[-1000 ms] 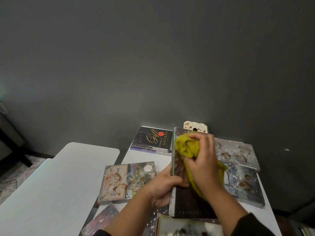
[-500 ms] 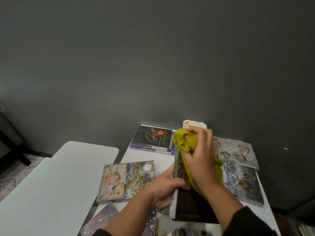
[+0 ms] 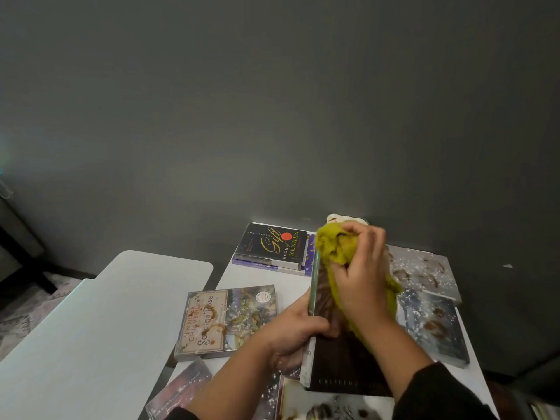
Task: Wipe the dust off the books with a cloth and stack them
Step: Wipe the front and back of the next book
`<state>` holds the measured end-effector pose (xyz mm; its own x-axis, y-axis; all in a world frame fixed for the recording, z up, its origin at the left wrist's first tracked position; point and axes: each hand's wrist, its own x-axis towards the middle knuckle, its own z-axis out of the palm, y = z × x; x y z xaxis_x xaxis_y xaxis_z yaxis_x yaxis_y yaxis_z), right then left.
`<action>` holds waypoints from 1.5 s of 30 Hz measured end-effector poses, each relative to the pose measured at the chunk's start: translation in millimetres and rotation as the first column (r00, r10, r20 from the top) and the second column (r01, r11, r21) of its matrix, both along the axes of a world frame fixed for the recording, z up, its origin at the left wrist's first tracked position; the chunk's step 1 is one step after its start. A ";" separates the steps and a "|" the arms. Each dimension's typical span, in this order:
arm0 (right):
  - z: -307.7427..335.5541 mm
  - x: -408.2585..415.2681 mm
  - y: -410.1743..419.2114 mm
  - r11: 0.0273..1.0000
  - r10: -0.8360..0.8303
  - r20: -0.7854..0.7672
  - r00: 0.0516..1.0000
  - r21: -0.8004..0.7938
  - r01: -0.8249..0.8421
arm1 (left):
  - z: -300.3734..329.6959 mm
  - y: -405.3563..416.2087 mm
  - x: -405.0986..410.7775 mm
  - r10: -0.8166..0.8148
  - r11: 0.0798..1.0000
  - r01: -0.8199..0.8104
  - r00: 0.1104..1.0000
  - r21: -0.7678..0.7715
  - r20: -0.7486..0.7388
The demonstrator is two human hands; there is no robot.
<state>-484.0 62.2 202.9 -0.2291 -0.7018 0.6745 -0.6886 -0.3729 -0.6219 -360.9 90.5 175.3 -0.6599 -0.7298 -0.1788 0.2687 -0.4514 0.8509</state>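
Observation:
A dark brown book (image 3: 342, 365) is tilted up off the white table (image 3: 242, 274). My left hand (image 3: 291, 334) grips its left spine edge. My right hand (image 3: 360, 277) clutches a bunched yellow-green cloth (image 3: 333, 247) and presses it against the far end of the book's cover. Dust flecks and brown smears cover the books around it: a "Sonoma Rose" book (image 3: 224, 319) at the left, a grey book (image 3: 424, 271) and a bluish book (image 3: 433, 325) at the right.
A clean black "Gift" book (image 3: 272, 245) lies on a purple one at the back left. More dusty books (image 3: 178, 389) lie at the near edge. A second white tabletop (image 3: 91, 313) stands to the left. A dark wall rises right behind the table.
My right hand has slid the cloth along the cover away from me, toward the book's far end. My left hand keeps its hold on the spine.

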 end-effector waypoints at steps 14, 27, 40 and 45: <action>-7.0 -1.7 -4.9 0.999 -0.043 0.068 0.997 0.006 0.043 | -0.2 -7.3 0.7 0.012 1.000 -0.011 0.999 0.018 -0.032; -31.3 25.6 38.7 0.994 -0.035 -0.108 0.994 0.097 0.046 | -8.3 -19.9 1.5 0.135 0.966 -0.110 0.987 0.236 -0.092; -37.3 18.7 47.9 0.985 -0.067 -0.090 0.994 0.152 0.080 | -14.5 -21.9 -0.6 0.147 0.960 -0.094 0.971 0.265 -0.189; -44.8 16.5 59.2 0.994 0.016 -0.167 0.986 0.105 0.002 | -12.7 -25.5 2.9 0.144 0.963 -0.093 0.971 0.253 -0.191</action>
<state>-467.6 121.4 158.1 -0.1144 -0.7718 0.6255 -0.7837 -0.3168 -0.5343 -357.9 65.0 162.6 -0.6120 -0.7572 -0.2283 0.4905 -0.5899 0.6414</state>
